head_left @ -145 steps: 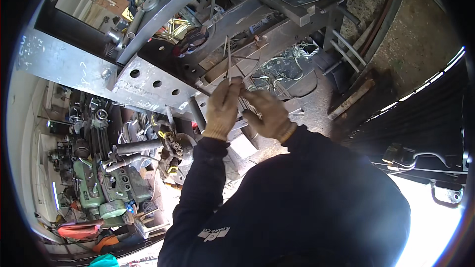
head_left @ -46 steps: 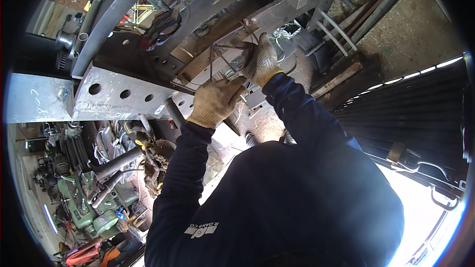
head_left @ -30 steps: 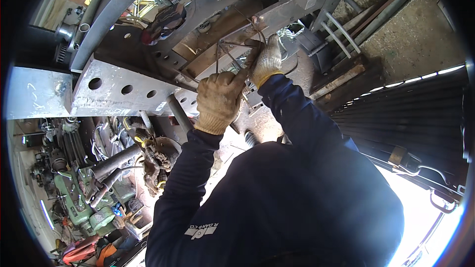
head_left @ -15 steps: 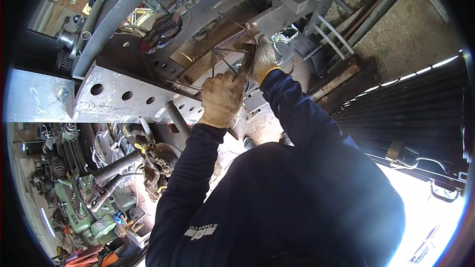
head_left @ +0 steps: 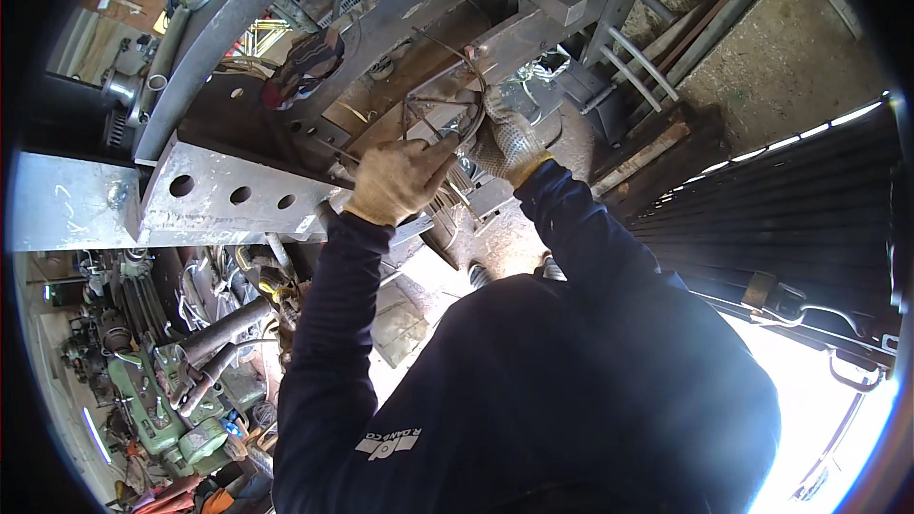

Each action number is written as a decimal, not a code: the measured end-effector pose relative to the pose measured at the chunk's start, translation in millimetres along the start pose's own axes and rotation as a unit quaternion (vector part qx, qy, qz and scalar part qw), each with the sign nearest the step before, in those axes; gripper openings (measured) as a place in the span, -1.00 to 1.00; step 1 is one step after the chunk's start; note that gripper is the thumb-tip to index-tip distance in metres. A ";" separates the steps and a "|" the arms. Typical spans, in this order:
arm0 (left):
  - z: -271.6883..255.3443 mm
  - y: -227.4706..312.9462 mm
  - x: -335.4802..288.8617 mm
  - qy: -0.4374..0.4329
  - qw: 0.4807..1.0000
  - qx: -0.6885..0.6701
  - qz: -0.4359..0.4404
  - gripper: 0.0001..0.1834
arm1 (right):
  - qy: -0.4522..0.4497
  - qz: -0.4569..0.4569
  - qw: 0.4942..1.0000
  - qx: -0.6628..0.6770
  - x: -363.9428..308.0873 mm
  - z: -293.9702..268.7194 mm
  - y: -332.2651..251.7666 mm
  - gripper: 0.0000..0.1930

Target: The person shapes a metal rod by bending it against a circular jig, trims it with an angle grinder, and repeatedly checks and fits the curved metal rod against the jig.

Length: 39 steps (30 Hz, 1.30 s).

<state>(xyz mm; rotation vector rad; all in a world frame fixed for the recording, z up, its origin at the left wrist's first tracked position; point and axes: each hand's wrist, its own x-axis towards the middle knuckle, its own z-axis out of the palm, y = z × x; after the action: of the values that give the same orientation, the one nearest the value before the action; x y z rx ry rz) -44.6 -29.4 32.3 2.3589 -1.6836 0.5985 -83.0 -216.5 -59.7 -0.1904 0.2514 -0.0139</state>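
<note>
Both my hands wear knitted work gloves and meet over the steel frame. My left hand [head_left: 393, 179] is closed, its fingertips pointing at the right hand; what they pinch is hidden. Close beside it, my right hand [head_left: 506, 145] curls its fingers round a dark, bent, cable-like piece [head_left: 484, 93]. This piece curves down between the two hands. Just past the left fingertips stands a small bracket of thin metal rods [head_left: 426, 112]. Below the hands show several thin rods [head_left: 447, 198], partly covered by the left glove.
A steel beam with round holes [head_left: 214, 192] runs in from the left. Behind it rises a large curved steel plate [head_left: 214, 38]. Bars and rungs [head_left: 643, 65] stick out at the upper right. Green machinery [head_left: 143, 400] stands lower left, and a dark corrugated shutter [head_left: 781, 200] at right.
My left hand has moved left and slightly down, opening a small gap between the hands. The right hand has shifted slightly down. The thin rods beneath have come into view.
</note>
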 end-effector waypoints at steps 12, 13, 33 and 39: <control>13.5 35.3 10.4 -0.010 0.994 0.006 -0.112 -0.76 | -0.057 0.055 0.995 -0.064 -5.7 3.2 -14.5 -0.68; 13.7 36.9 11.8 -0.008 0.994 0.008 -0.113 -0.76 | -0.032 0.054 0.996 -0.070 -7.1 5.3 -16.4 -0.66; -23.3 52.0 20.9 0.099 0.984 0.095 -0.112 -0.74 | 0.107 -0.060 0.963 -0.241 -10.5 2.6 -44.6 -0.21; -133.1 50.2 21.5 0.208 0.802 -0.412 -0.380 -0.66 | -0.002 -0.317 0.802 -0.506 -40.0 30.8 -77.3 -0.19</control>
<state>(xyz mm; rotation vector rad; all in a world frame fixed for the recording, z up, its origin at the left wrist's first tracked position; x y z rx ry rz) -114.4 -15.5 157.3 1.7953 -0.5033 0.1357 -113.3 -285.2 -6.0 -1.3502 0.1567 -0.5596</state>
